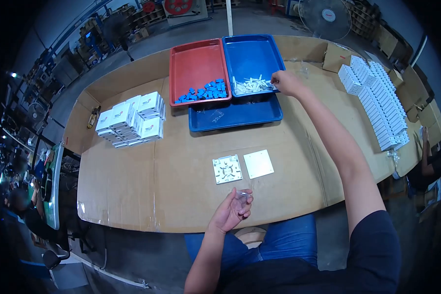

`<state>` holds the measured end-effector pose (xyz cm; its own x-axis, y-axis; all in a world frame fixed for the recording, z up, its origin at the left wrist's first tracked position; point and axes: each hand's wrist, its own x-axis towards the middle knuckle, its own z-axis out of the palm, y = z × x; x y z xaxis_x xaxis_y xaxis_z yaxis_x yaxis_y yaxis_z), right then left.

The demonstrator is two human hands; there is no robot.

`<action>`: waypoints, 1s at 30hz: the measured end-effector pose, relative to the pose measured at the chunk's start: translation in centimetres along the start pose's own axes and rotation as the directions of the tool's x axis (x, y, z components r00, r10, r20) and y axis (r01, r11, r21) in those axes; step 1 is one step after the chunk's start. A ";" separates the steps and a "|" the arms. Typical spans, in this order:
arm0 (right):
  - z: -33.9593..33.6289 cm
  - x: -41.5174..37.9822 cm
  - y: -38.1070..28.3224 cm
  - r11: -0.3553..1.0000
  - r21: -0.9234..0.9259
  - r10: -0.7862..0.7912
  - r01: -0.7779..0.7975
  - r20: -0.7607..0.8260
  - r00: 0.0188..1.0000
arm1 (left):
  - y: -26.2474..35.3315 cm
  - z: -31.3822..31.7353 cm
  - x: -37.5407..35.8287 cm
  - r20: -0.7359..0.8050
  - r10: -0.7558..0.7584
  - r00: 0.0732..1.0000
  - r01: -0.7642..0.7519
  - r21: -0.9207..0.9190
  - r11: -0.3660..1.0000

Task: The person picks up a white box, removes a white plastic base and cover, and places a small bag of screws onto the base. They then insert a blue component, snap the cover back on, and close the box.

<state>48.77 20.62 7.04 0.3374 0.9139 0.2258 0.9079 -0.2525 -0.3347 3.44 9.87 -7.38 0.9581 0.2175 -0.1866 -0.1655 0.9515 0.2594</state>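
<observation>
My left hand (233,211) is closed around a small clear plastic bag (241,197) close to the table's front edge. Just beyond it lie an open white square box base (227,169) with moulded clips inside and, to its right, a flat white square cover (258,164). My right hand (286,83) reaches to the front right corner of the blue tray (252,49), its fingers pinched beside a heap of small white stick-like pieces (252,85). What those fingers hold, if anything, is too small to make out.
A red tray (198,61) holds small blue parts (206,92). Below both trays sits another blue tray (235,120) with a clear bag in it. Stacked white boxes (130,120) stand left; rows of white units (377,105) line the right. Other people sit at both sides.
</observation>
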 end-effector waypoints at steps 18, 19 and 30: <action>3.5 4.8 2.3 0.845 -0.473 -0.176 0.248 0.192 0.965 | -0.4 0.1 0.0 -0.014 0.020 1.000 -0.021 -0.030 0.999; 3.5 4.7 2.2 0.844 -0.473 -0.181 0.253 0.193 0.964 | -0.4 0.1 0.0 -0.011 0.022 1.000 -0.022 -0.029 0.999; 3.7 4.9 1.8 0.771 -0.539 -0.237 0.341 0.254 0.938 | -0.1 0.9 0.0 -0.029 0.061 0.998 -0.062 -0.020 0.998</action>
<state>51.15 25.83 4.21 0.0379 0.9976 0.0585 0.9486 -0.0544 0.3118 3.62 9.60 -6.52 0.9391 0.2813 -0.1974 -0.2288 0.9404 0.2517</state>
